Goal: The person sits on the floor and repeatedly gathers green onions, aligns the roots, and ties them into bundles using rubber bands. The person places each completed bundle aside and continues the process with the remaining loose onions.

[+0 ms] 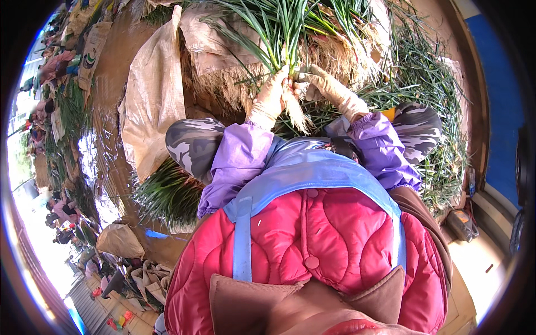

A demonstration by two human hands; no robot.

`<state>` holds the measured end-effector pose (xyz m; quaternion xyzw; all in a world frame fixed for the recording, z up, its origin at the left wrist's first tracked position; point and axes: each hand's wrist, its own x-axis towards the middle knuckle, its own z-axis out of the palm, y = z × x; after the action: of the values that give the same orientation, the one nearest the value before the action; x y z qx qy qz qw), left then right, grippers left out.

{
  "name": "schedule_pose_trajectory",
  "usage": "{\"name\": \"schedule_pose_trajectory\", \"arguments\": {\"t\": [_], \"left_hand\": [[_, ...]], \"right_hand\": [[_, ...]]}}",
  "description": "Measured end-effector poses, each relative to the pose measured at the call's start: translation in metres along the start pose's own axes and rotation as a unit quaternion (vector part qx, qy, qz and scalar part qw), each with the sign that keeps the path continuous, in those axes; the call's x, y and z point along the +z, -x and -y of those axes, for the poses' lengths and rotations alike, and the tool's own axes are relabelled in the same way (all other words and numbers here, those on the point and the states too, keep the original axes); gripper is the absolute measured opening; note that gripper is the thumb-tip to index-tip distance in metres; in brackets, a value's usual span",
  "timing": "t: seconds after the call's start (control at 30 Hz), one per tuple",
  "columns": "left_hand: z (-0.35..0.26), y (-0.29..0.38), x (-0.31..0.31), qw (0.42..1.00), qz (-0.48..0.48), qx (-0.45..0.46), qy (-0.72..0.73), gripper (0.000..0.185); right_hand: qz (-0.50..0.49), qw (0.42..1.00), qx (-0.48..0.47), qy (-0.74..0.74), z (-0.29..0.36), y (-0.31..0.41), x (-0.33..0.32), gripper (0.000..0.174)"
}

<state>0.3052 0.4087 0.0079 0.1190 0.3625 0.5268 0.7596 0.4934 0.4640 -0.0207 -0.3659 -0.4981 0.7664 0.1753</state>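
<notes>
My left hand point(270, 98), in a pale glove with bare-looking fingertips, is closed around the lower stems of a bunch of long green leafy plants point(289, 37). The bunch's pale roots point(296, 113) hang below the fingers, towards my lap. My right hand point(320, 81), gloved too, is at the right side of the same stems with its fingers bent; whether it grips them cannot be told. Behind both hands lies a large heap of similar plants with dense straw-coloured roots point(335, 58), partly under a woven sack point(220, 37).
Loose green leaves point(439, 100) are piled at the right. A beige woven sack point(153, 92) lies to the left, above more bundled plants point(167, 194). Wet floor point(111, 125), other people and plant heaps stretch along the far left. A blue wall panel point(500, 96) stands at the right.
</notes>
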Motion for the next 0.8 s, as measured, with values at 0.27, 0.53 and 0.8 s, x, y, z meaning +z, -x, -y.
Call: {"name": "schedule_pose_trajectory", "arguments": {"t": [0.27,0.53,0.8], "left_hand": [[-0.02,0.011,-0.019,0.998,-0.035,-0.009,-0.048,0.038],[-0.032,0.019,-0.011,0.999,0.012,-0.049,-0.002,0.027],[-0.033,0.028,-0.014,0.986,-0.051,-0.038,-0.153,0.026]], "right_hand": [[0.148,0.814,0.063,0.559,0.012,0.013,-0.015,0.038],[-0.087,0.808,-0.145,0.565,0.056,0.014,0.006,0.037],[0.006,0.783,-0.106,0.613,0.048,-0.007,0.03,0.024]]}}
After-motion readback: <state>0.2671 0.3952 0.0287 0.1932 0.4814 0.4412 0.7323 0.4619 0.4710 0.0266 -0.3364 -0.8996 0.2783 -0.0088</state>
